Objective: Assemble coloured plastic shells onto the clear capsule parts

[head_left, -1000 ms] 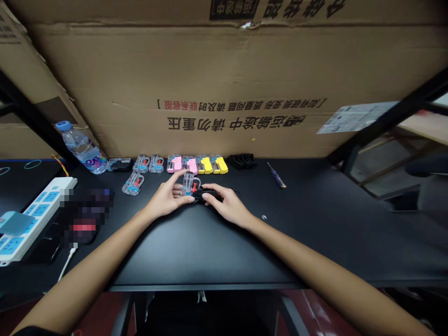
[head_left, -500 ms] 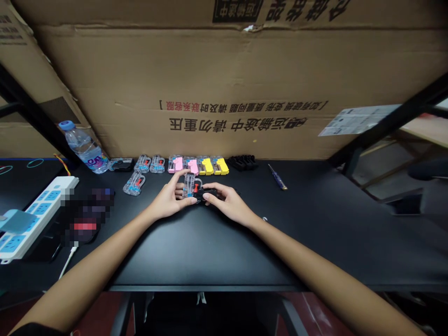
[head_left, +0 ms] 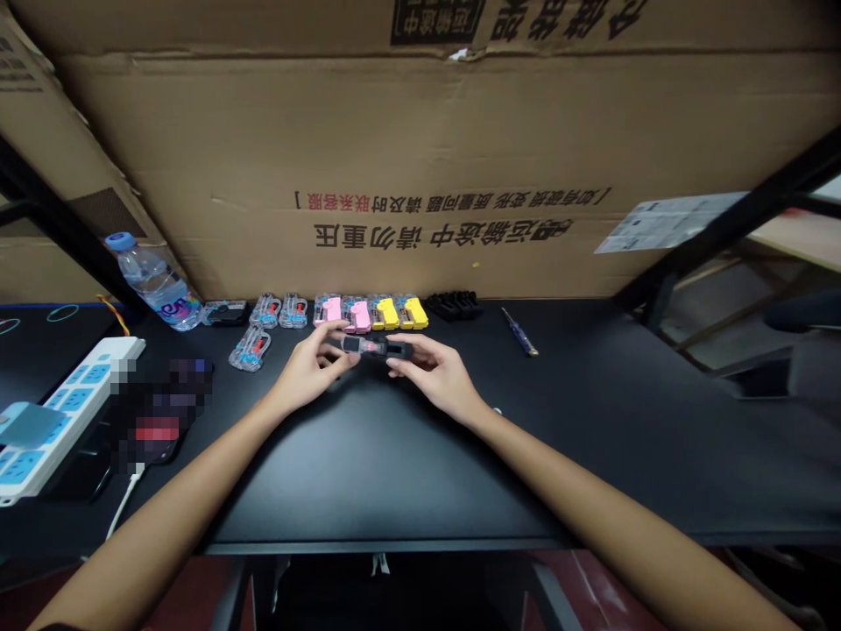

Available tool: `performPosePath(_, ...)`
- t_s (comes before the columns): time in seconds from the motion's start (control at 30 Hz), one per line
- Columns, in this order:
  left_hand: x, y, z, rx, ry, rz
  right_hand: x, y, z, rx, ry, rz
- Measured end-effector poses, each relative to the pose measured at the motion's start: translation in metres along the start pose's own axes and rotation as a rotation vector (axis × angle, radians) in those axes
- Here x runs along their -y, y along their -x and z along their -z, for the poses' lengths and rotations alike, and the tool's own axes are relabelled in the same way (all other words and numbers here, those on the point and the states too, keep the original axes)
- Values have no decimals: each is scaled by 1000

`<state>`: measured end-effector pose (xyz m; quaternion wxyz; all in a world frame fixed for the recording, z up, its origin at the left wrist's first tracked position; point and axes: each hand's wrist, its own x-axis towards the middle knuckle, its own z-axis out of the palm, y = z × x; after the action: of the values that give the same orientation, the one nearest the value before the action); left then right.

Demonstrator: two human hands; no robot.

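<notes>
The left hand (head_left: pixel 304 370) and the right hand (head_left: pixel 445 379) met near the middle of the frame, with a clear-and-black piece (head_left: pixel 371 347) between them, showing a little red near its middle. The fingers of the left hand gripped its clear left end, thumb below and forefinger above, while the fingers of the right hand were closed on its black right end. The piece lay roughly level across the frame, over the dark surface (head_left: pixel 368 478). Behind the hands, a row ran along the foot of the cardboard (head_left: pixel 407 131): a flat black-and-clear unit (head_left: pixel 227 313), two clear units (head_left: pixel 279 310) with red and blue parts, two pink-and-clear units (head_left: pixel 342 312), two yellow-and-clear units (head_left: pixel 398 313) and a cluster of black parts (head_left: pixel 455 305). Another clear unit (head_left: pixel 250 349) lay just in front of the row, left of centre. A slim screwdriver (head_left: pixel 519 331) lay at an angle right of centre. A tilted water bottle (head_left: pixel 156 282) stood at the left, and a white power strip (head_left: pixel 70 412) ran along the left edge, near a partly pixelated dark device (head_left: pixel 161 412).
</notes>
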<state>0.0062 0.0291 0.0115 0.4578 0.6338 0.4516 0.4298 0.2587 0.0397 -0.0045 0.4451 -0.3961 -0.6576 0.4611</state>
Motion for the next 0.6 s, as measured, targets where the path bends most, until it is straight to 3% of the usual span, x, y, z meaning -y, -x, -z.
performPosePath(0.13, -1, -2, 1, 93, 269, 174, 1, 0, 5, -60, 153, 175)
performPosePath(0.23, -4, -2, 2, 108, 332, 189, 5, 0, 8, -35, 295, 311)
performPosePath(0.33, -3, -3, 2, 98, 277, 160, 9, -1, 9, -12, 362, 360)
performPosePath(0.43, 2, -5, 2, 29, 192, 107, 9, -1, 8, -3, 361, 288)
performPosePath(0.6, 9, -6, -1, -31, 118, 51, 5, -1, 0, 67, 189, 18)
